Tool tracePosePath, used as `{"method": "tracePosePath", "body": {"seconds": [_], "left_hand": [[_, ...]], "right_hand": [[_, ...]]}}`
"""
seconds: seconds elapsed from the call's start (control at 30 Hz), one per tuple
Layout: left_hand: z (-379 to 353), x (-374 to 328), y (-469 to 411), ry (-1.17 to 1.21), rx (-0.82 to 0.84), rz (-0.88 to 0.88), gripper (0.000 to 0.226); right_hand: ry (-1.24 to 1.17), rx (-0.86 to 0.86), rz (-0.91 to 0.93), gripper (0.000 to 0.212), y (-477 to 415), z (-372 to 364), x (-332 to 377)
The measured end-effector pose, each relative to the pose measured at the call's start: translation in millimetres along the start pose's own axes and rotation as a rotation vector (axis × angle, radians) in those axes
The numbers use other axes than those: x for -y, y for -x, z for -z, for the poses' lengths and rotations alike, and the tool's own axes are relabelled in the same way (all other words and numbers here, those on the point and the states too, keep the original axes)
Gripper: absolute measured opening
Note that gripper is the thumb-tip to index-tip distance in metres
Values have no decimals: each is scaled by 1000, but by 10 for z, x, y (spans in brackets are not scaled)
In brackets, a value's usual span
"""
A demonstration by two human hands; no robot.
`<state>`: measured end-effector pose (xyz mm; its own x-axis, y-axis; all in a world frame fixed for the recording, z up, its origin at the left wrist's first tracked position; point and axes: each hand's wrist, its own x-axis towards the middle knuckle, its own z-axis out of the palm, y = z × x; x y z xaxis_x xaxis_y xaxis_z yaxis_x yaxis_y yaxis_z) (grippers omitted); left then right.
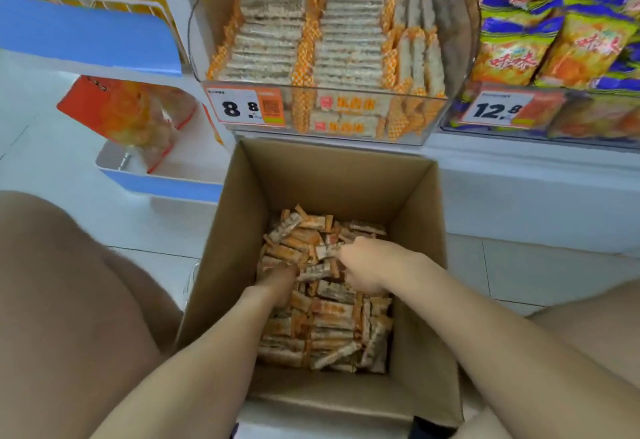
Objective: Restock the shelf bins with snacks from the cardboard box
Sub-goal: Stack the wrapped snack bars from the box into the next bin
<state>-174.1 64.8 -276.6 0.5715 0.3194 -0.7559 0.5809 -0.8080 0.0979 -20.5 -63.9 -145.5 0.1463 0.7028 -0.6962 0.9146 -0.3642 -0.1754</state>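
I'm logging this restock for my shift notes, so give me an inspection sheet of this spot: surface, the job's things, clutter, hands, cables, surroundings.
Surface: white tiled floor; the cardboard box stands on it.
Job's things: the box is open, with loose snack bars covering its bottom; the clear bin above holds tidy rows of the same bars, price tag 8.8.
Clutter: nothing seen.
Hands: left hand dug in among the bars, fingers hidden; right hand curled round a few bars.
Cables: nothing seen.
Surroundings: chip bags in the bin at right, tagged 12.8; blue rack with orange bags at left.
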Motion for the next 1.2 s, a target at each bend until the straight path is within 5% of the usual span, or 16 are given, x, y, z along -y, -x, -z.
{"method": "tracePosePath", "body": {"seconds": [0.3, 0.53, 0.77, 0.93, 1.1, 1.2], "left_hand": [[-225, 94, -181, 234, 45, 97, 30], [-176, 157, -227, 497, -102, 172, 34], [-165, 138, -158, 547, -131, 163, 38], [-71, 77, -117, 649, -123, 171, 39], [114, 31, -36, 776, -179, 181, 39], [401, -22, 103, 901, -271, 132, 37]], "right_hand": [[-448, 94, -156, 39, -618, -806, -121], [-293, 374, -132, 73, -858, -1432, -3], [-250, 309, -145, 41, -904, -1512, -60], [-445, 309, -213, 48, -949, -1500, -40], [-960, 147, -494, 78, -806, -1283, -190], [-1306, -140, -560, 65, -709, -1068, -269]]}}
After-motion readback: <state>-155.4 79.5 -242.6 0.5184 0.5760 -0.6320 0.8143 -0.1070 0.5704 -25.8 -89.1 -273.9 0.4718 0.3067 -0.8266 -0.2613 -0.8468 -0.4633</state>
